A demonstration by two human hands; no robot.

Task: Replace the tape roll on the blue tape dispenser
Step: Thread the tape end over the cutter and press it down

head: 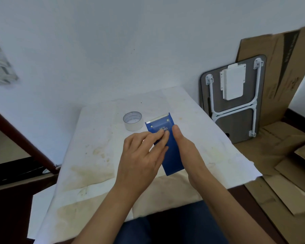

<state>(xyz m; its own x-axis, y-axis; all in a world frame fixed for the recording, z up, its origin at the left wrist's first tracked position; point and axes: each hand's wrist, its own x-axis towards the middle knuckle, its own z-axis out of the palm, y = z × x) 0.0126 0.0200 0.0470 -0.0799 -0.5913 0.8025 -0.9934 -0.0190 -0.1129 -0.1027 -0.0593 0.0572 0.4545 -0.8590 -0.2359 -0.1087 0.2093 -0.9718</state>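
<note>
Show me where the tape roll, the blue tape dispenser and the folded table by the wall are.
tape roll [132,123]: head view, on its outer side wall.
blue tape dispenser [173,155]: head view, on the flat blue face between the hands.
folded table [236,124]: head view, on the dark underside of its top.

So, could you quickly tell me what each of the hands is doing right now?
Left hand: open, fingertips resting on the blue tape dispenser.
Right hand: alongside the dispenser; grip cannot be told.

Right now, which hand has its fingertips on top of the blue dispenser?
The left hand: its fingertips press the blue dispenser top; the right hand lies along its side.
</note>
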